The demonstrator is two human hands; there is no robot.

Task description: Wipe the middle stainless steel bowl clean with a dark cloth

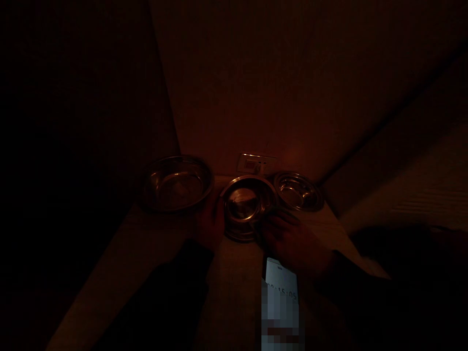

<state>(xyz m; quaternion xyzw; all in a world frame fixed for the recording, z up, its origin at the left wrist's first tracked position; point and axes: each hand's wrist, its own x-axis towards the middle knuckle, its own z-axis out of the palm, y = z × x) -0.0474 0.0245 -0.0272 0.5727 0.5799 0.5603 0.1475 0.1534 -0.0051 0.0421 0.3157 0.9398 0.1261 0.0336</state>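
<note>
In the dim light a shiny metal bowl (244,202) stands at the middle of the table. It seems to rest on another round metal dish, whose edge shows below it. My left hand (211,222) holds the bowl by its left rim, thumb side against the wall. My right hand (283,236) is curled at the bowl's lower right edge, fingers bent inward. Something dark shows around those fingers, too dim to name.
A wider metal basin (175,187) sits at the left and a smaller metal bowl (298,191) at the right. A lit phone (281,278) showing a timer lies below my right hand. Behind is a wall socket (256,163), on the wall beyond the wooden table (230,278).
</note>
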